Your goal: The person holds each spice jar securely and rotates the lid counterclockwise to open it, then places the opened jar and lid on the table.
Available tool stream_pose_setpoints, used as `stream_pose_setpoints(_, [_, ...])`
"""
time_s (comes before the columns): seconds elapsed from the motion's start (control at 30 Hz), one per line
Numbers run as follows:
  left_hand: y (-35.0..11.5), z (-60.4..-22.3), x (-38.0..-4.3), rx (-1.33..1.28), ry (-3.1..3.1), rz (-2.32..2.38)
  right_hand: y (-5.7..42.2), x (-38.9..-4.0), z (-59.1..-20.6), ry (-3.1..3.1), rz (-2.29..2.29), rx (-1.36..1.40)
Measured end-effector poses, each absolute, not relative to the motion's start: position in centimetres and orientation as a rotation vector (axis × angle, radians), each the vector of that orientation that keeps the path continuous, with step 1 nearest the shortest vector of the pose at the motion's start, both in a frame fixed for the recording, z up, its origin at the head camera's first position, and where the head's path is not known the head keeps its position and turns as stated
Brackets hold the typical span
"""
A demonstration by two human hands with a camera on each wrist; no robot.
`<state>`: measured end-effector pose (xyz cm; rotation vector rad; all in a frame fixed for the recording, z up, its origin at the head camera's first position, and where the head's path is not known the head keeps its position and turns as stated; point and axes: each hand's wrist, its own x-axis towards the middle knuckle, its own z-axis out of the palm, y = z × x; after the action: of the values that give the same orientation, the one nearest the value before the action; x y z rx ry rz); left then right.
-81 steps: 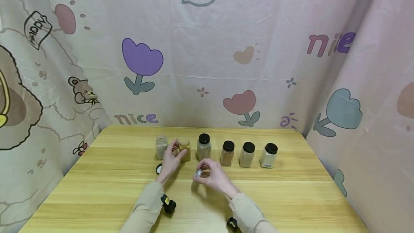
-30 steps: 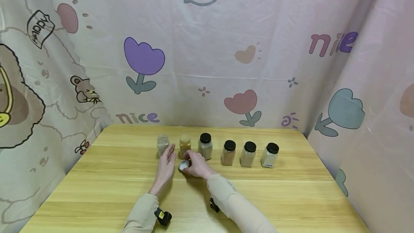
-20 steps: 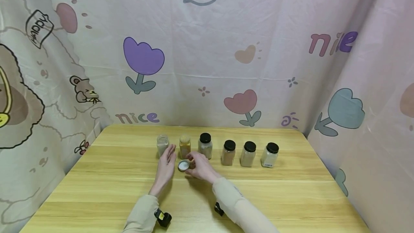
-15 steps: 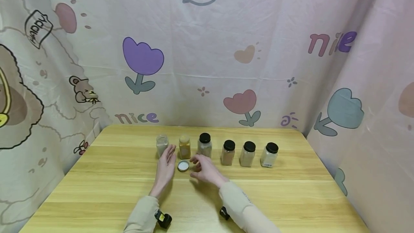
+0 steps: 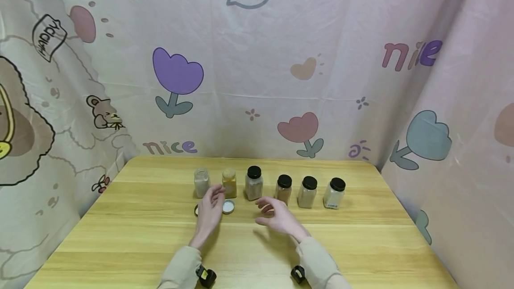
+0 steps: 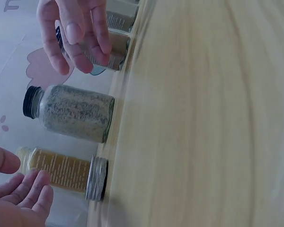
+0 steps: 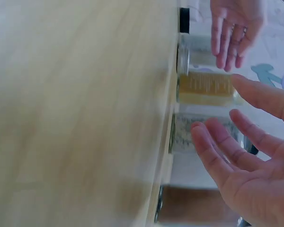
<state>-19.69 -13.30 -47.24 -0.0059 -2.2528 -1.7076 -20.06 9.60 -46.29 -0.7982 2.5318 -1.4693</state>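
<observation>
My left hand [image 5: 210,211] hovers with loosely bent fingers in front of the lidless jar of yellow powder [image 5: 230,185]. It holds nothing. A jar lid [image 5: 228,207] lies inside up on the table by its fingers; another lid [image 5: 196,211] is mostly hidden behind the hand. At far left stands an uncapped jar of pale contents [image 5: 201,184]. My right hand [image 5: 279,218], fingers spread and slightly bent, is held above the table before the black-lidded jar of speckled seasoning [image 5: 254,185] and the jar of brown powder [image 5: 283,191]. Nothing is in it.
Two more black-lidded jars of pale contents, one jar [image 5: 307,193] and another jar [image 5: 334,194], continue the row to the right. The wooden table [image 5: 361,244] backs onto a printed cloth curtain [image 5: 241,79].
My left hand has let go of the yellow powder jar. My right hand has laid the lid inside up on the table, released it and drawn away to the right.
</observation>
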Motion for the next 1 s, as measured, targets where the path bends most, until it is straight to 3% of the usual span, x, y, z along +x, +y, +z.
stream_pose_setpoints(0.53, [-10.1,-47.1,-20.5,-0.221,-2.270,-1.845,13.1,-19.2,-46.5,2.380,-1.644,-0.699])
stream_pose_setpoints(1.0, [-7.8,-46.6,-22.8,-0.192,-2.368,-1.792,13.4,-19.4,-46.8,2.370,-1.663,-0.694])
